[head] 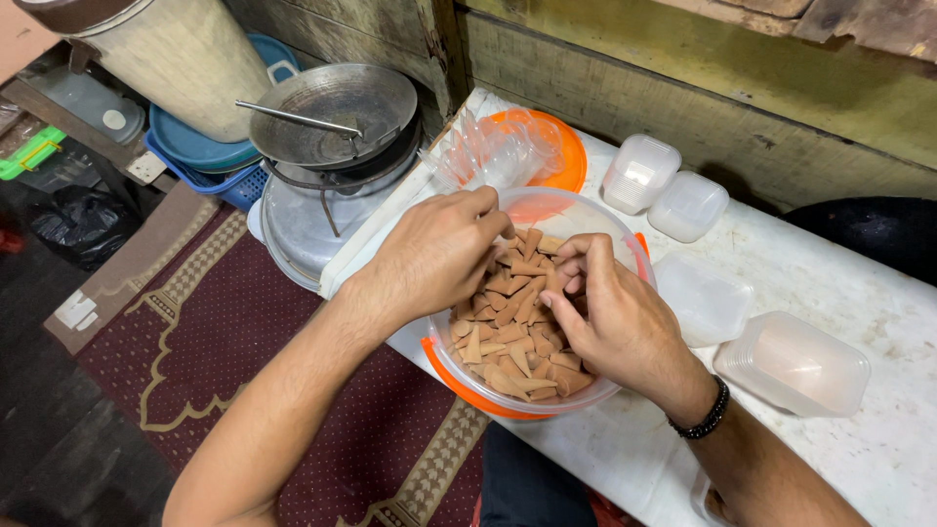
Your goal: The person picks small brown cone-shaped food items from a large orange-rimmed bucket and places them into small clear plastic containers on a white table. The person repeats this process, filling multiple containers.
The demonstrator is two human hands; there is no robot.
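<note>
Both hands reach into a clear round bowl (444, 366) with an orange rim, which sits on a white table (859, 283) and is heaped with small brown cones (512, 337). Left hand (439, 252) hovers over the near-left part of the heap with its fingers curled down and bunched at the tips among the cones; whether it has one pinched I cannot tell. Right hand (610, 310) lies on the right side of the heap, fingers bent and loosely closed around a few cones, a black bead bracelet (705, 415) on its wrist. Beyond the right hand stand several lidded clear plastic tubs (793, 363). Past the left hand sit a metal pan (332, 115) holding a spoon, and a stack of clear cups (493, 151) on an orange lid.
</note>
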